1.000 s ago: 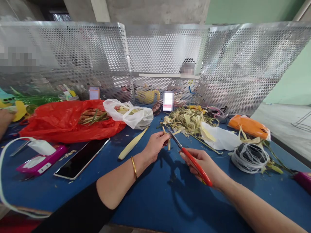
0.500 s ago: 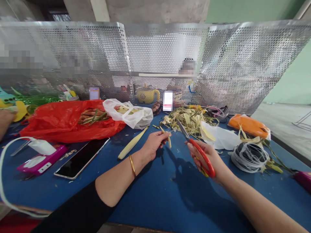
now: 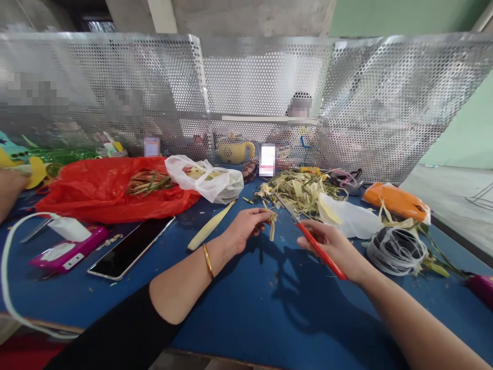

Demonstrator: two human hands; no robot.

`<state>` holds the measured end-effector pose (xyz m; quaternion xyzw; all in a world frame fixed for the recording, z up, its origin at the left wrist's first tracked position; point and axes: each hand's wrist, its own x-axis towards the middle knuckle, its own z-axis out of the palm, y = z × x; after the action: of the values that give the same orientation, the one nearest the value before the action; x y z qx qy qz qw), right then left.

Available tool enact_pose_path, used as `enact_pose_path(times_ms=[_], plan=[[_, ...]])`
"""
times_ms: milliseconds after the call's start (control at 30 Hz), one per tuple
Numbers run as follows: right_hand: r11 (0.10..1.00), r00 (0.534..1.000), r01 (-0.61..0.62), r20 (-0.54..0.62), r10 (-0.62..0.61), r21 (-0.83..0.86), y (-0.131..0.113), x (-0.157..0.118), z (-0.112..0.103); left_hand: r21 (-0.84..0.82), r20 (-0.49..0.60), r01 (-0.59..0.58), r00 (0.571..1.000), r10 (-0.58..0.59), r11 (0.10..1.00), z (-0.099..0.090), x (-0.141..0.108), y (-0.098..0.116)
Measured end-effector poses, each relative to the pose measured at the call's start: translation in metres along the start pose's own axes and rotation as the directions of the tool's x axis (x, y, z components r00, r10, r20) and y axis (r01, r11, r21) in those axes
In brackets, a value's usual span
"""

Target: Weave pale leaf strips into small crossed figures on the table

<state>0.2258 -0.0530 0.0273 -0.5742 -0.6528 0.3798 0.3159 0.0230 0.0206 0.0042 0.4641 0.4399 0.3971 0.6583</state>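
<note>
Between the thumb and fingers of my left hand (image 3: 248, 226) is pinched a small dry piece of corn husk (image 3: 272, 228), pale with a brownish tip. My right hand (image 3: 327, 246) grips red-handled scissors (image 3: 318, 245), their blades pointing up and left, a short way right of the husk piece and apart from it. A long pale husk bundle (image 3: 211, 226) lies on the blue table (image 3: 246, 318) left of my left hand. Beyond the scissors sits a heap of dried husk strips (image 3: 300, 190).
On the left are a red plastic bag (image 3: 92, 190), a white bag (image 3: 219, 182), a black phone (image 3: 133, 246) and a purple power strip (image 3: 67, 252). At right lie a coil of clear cord (image 3: 396, 251) and an orange packet (image 3: 396, 200). A perforated metal screen (image 3: 262, 77) stands behind. Another person's hand (image 3: 11, 187) shows far left.
The scissors have turned in my right hand, so their handles show edge-on. The husk piece in my left hand has turned, showing its brownish end.
</note>
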Motion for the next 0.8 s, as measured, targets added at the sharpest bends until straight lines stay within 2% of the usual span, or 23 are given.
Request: enact_pose_path(times_ms=[133,400,567,800], plan=[[0.993,0.999,-0.048,0.006,0.049,-0.105,0.0016,0.0013,-0.0021,-0.017,0.015,-0.017,1.0,0.017,1.0,-0.0008,-0.0001,-0.0001],[0.996,0.999,-0.039,0.021,0.04,-0.079,0.0066,0.0042,-0.0019,-0.023,0.018,-0.025,1.0,0.025,0.999,0.0002,-0.0005,0.0001],[0.996,0.996,0.048,0.077,-0.042,-0.074,0.0095,0.0032,-0.0051,-0.027,-0.016,-0.004,1.0,0.003,1.0,0.0012,-0.0011,0.0021],[0.998,0.991,0.048,0.126,-0.041,-0.047,0.0041,0.0008,-0.0039,0.053,-0.01,-0.041,0.999,0.042,0.998,0.0014,-0.0006,-0.0003]])
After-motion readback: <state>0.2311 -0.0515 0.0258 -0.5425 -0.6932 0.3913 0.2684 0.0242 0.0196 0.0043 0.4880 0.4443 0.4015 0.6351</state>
